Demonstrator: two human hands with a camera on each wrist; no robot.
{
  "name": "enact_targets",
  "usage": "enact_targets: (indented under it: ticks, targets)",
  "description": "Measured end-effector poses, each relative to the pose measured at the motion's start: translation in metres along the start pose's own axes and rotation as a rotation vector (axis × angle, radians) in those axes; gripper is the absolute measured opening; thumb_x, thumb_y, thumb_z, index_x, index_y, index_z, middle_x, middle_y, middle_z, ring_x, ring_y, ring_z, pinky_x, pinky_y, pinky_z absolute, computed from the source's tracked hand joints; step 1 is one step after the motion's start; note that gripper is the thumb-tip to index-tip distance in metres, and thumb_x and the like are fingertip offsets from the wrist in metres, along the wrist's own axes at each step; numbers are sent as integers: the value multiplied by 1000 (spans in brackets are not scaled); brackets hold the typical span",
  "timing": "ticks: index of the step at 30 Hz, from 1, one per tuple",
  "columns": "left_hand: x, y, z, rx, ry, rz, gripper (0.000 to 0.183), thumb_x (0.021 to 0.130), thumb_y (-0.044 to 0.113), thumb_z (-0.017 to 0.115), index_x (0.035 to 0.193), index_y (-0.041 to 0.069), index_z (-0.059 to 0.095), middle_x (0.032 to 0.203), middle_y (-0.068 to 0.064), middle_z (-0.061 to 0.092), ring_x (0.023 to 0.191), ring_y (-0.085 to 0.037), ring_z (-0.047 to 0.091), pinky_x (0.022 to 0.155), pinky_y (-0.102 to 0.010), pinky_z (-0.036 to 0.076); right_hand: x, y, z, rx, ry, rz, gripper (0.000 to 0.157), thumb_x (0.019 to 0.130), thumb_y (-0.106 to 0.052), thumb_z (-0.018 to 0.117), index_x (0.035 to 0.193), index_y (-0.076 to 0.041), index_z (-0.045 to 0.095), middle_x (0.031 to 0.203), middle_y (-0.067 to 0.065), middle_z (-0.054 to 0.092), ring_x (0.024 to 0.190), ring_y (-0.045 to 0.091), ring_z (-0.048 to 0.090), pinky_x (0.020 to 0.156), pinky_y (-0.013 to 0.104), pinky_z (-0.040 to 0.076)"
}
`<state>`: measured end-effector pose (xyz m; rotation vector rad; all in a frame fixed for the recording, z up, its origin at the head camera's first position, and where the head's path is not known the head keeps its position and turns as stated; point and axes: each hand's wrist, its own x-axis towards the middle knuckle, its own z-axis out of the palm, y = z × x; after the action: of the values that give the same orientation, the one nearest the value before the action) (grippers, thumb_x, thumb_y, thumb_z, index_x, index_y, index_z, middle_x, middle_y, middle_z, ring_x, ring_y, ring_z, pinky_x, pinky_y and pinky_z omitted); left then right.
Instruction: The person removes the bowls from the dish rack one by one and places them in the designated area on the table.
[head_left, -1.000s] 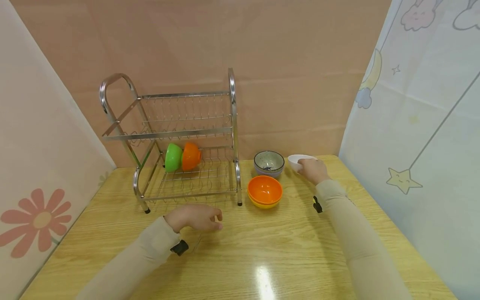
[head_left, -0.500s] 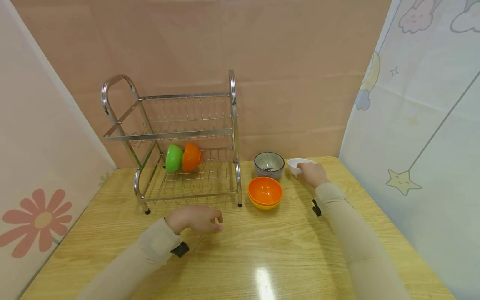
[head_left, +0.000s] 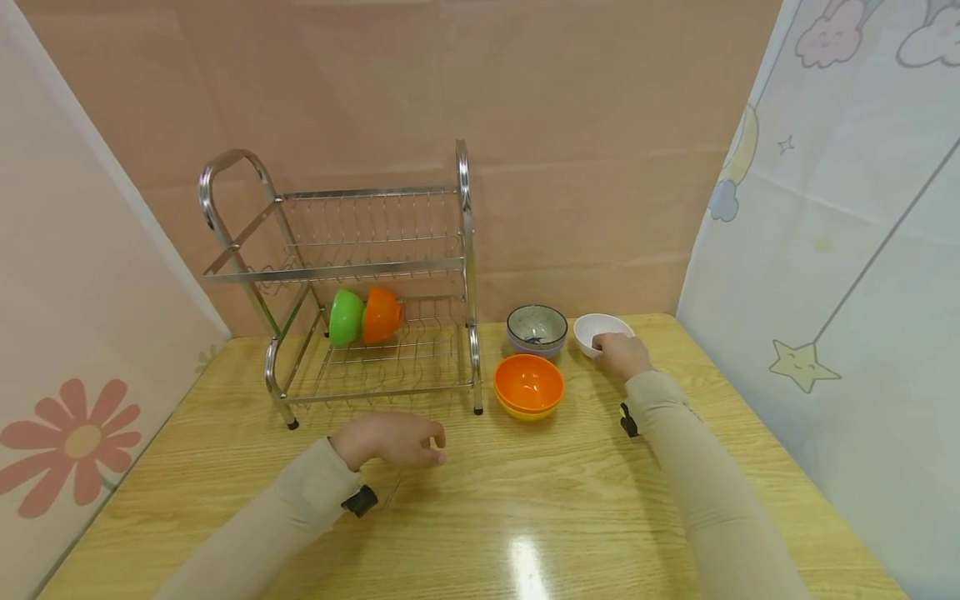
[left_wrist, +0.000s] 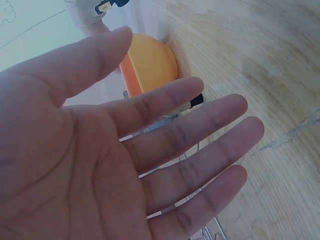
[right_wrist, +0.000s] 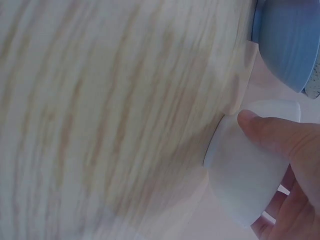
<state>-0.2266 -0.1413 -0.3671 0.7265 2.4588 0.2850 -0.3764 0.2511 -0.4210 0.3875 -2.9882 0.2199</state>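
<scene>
My right hand pinches the near rim of a white bowl at the back right of the table. In the right wrist view the thumb lies along the outside of that white bowl, with fingers over its rim; its base is at the tabletop. My left hand hovers in front of the rack, holding nothing, its fingers spread and relaxed in the left wrist view. Nearest to it on the right is an orange bowl nested in a yellow bowl.
A two-tier metal dish rack stands at the left. Its lower tier holds a green bowl and another orange bowl, both on their sides. A speckled grey bowl sits in a lavender-blue bowl beside the white one.
The white bowl has tipped from a tilt to nearly upright, showing more of its inside. My right hand has come slightly down and nearer with it. The left hand has stayed still.
</scene>
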Motion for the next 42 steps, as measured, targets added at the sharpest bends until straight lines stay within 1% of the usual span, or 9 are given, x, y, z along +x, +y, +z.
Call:
enact_targets:
  ticks: [9,15,17,22,25,29,35,37,42]
  targets:
    - [0,2,0,-9,-9,-2,32,98,36,57,119,13,62,112,0,67,102,-17,63,87,-38,51,1,-3,-5,-10,-42,-3,3,79,-8,64,80,-7,62,81,9,67,76,29,58,69,52,45]
    - [1,3,0,-10,-15,-5,31,97,36,57,119,14,62,111,1,67,102,-16,63,87,-37,51,0,-6,-8,-8,-47,-7,3,79,-7,65,80,-9,62,82,10,68,76,31,59,70,54,45]
    - [1,3,0,-9,-15,-6,32,98,37,57,120,14,61,111,1,66,102,-16,63,87,-37,51,1,-6,-7,-4,-42,-2,4,81,-10,65,84,-9,63,85,10,68,78,31,60,71,54,46]
    - [2,1,1,-12,-15,-6,32,98,36,56,120,14,61,113,0,66,102,-17,63,87,-38,51,4,-4,-5,55,4,3,29,85,-20,67,108,-4,62,104,17,68,94,36,62,79,54,49]
    - [4,-1,2,-13,-17,1,31,98,36,57,120,14,61,112,0,66,103,-17,63,86,-38,51,4,-7,-8,100,37,-9,40,86,-25,67,116,-2,58,111,20,65,101,38,61,85,53,48]
    - [6,-2,2,-18,-20,5,32,98,36,57,120,14,61,112,0,66,103,-17,62,86,-37,51,0,-18,-21,133,71,-45,42,86,-25,67,119,0,56,114,20,64,103,38,59,89,53,46]
    - [8,-1,1,-24,-31,7,31,98,36,56,120,15,61,113,0,66,103,-17,62,85,-37,51,-12,-45,-45,178,129,-98,37,90,-24,64,119,-4,57,117,15,65,108,35,60,92,53,46]
    - [7,-1,0,-22,-31,6,30,98,36,56,119,15,61,112,0,66,103,-17,63,86,-37,51,-17,-56,-52,215,144,-140,33,91,-22,64,118,-4,58,117,14,66,109,34,61,93,52,46]
    - [6,1,1,-23,-27,5,30,98,36,57,119,14,61,112,0,66,103,-17,63,86,-37,51,-32,-86,-65,328,132,-271,26,92,-17,66,115,-6,61,112,10,69,107,31,64,93,47,49]
